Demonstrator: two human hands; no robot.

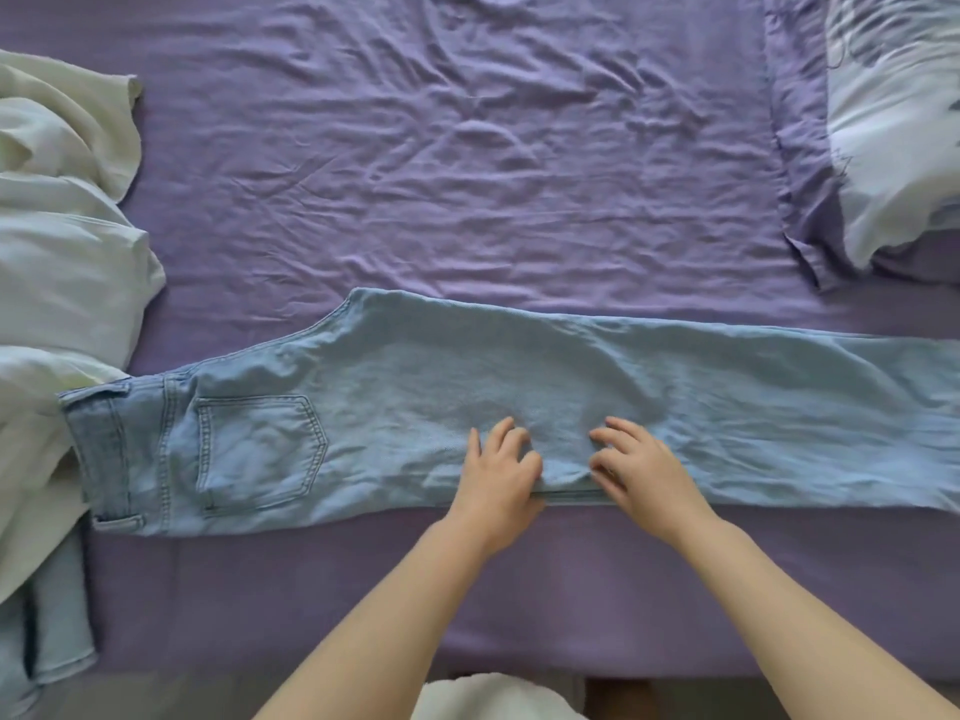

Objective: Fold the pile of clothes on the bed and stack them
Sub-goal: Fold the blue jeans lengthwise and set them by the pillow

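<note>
Both hands (501, 472) (641, 467) side by side, fingers (615, 426) curled on jeans (363, 407)

A wrinkled purple bed sheet (467, 148) covers the bed. A white patterned pillow (898, 122) lies at far right. Lighting is soft and even.

I have just 1 view, from the head camera: it looks steeply down and forward over the near edge of the bed (519, 148), close in, wide-angle, with both forearms entering from the bottom of the frame.
</note>
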